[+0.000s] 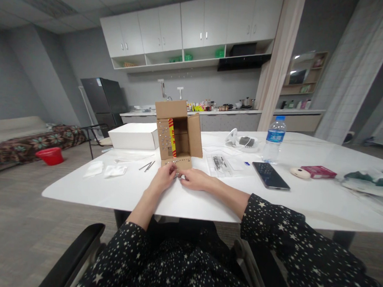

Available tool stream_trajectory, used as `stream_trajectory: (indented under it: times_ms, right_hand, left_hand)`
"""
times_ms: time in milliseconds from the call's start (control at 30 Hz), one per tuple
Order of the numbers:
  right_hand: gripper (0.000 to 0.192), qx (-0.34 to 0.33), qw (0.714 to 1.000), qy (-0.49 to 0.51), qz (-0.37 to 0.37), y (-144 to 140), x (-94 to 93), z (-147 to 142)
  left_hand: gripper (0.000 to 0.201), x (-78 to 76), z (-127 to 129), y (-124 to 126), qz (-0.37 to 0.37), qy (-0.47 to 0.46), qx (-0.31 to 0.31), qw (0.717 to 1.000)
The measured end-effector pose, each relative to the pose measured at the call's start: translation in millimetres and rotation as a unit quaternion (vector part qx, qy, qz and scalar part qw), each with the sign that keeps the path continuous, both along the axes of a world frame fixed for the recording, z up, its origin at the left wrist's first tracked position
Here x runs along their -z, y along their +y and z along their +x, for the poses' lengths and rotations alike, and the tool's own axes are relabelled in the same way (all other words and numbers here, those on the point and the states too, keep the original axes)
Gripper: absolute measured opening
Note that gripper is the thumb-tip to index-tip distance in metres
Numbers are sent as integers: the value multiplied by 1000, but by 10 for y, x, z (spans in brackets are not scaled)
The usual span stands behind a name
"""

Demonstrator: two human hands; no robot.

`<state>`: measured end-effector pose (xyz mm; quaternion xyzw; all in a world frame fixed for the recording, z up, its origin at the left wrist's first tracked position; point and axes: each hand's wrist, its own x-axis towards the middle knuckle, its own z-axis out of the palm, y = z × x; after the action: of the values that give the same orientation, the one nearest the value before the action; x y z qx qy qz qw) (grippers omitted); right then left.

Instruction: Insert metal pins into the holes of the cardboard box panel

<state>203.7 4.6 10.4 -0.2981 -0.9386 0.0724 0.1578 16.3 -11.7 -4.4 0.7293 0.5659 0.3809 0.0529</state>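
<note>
An open cardboard box stands on the white table, its opening turned toward me. Small shiny studs dot its left flap and the front flap lying low before it. My left hand is at the edge of that front flap, fingers pinched together. Close beside it, my right hand also has its fingers closed, and the fingertips of both hands nearly meet. Something small and metallic glints between them, too small to name. Thin metal tools lie left of the box, apart from my hands.
A white box and folded tissues are on the left. Rightward lie a clear bag with small dark pieces, a phone, a water bottle and a dark red box. The table's front edge runs before me.
</note>
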Motion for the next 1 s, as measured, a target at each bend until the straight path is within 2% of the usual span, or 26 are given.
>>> stream_trajectory:
  times_ms: [333,500,633,1000]
  right_hand:
    - [31,12,1000,-2,-12,-36,-41,-1]
    - [31,12,1000,-2,-8,-33,-33,4]
    - [31,15,1000,-9,-9,-36,-39,7]
    - [32,10,1000,-3,-1,-25,-26,7]
  left_hand:
    - [39,-14,-14,6,51,-65,-2,997]
    - [27,-13,-25,20,64,-25,-15,998]
    - [30,-51,-5,1,87,-27,-32,995]
    - [28,-50,-17,33,77,11,-45,996]
